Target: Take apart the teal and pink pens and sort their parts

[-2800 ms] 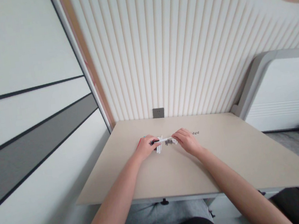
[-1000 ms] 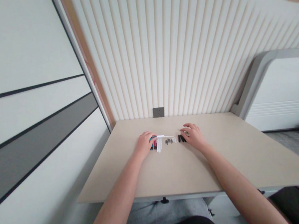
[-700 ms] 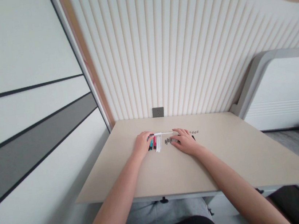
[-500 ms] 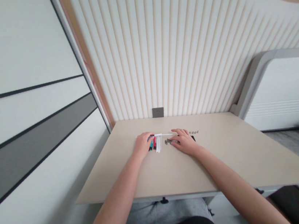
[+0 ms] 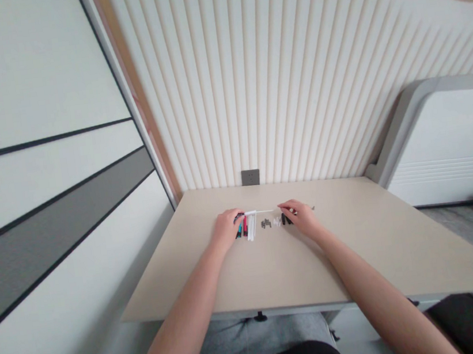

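On a beige table (image 5: 275, 270) my left hand (image 5: 226, 229) is closed on the end of a thin white rod (image 5: 259, 212) that points right, lifted a little above the top. Under it lie white sticks (image 5: 251, 227) and red and teal pens (image 5: 241, 228). My right hand (image 5: 300, 215) sits to the right with fingers curled in a pinch over small black pieces (image 5: 285, 219); what it holds is too small to name. Small grey parts (image 5: 266, 223) and white bits (image 5: 276, 221) lie between the hands.
A grey wall socket (image 5: 250, 177) sits just above the table's far edge, on a ribbed white wall. A white-and-grey cabinet (image 5: 450, 143) stands at the right. The left side is a panelled wall. My lap shows below the near edge.
My right hand has shifted right, from the grey parts to the black pieces, uncovering the grey and white bits. My left hand stays where it was, holding the white rod.
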Demonstrator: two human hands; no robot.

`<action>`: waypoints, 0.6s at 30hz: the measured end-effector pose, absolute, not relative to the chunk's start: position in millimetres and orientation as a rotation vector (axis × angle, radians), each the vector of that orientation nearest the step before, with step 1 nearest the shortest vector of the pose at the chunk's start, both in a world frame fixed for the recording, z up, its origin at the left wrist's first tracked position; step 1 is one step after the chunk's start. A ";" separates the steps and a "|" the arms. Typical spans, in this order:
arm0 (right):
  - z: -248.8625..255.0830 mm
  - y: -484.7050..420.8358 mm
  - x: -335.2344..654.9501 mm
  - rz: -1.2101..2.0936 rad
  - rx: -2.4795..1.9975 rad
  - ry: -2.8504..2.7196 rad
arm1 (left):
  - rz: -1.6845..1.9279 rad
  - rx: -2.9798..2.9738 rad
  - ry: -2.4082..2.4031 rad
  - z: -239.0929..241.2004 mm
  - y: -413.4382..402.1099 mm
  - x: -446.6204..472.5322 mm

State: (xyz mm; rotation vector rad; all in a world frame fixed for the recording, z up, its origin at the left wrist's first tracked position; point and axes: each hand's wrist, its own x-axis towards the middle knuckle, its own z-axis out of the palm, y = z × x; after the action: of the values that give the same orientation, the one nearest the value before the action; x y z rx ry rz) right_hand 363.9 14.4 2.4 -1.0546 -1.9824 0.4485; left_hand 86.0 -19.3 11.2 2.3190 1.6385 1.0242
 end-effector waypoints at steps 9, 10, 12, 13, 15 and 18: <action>5.2 9.4 358.0 0.479 -0.954 -2.040 | 1.020 2.341 1.616 11.0 -19.5 86.4; 5.6 9.1 358.0 0.483 -0.953 -2.041 | 1.013 2.343 1.617 11.2 -19.8 86.7; 6.1 8.8 358.3 0.488 -0.951 -2.047 | 0.991 2.342 1.625 11.6 -20.4 87.3; 6.4 8.6 358.3 0.487 -0.952 -2.051 | 0.980 2.343 1.630 11.7 -20.6 87.6; 7.2 7.8 358.2 0.484 -0.960 -2.062 | 0.969 2.345 1.635 11.8 -21.0 87.9; 9.0 6.0 357.3 0.482 -0.974 -2.078 | 0.973 2.355 1.619 11.1 -20.9 87.7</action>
State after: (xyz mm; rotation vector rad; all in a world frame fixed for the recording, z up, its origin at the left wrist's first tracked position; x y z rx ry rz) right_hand 357.3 6.0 9.0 -0.9743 -2.0776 0.4819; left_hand 87.7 -20.9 11.1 2.3547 1.6191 0.9726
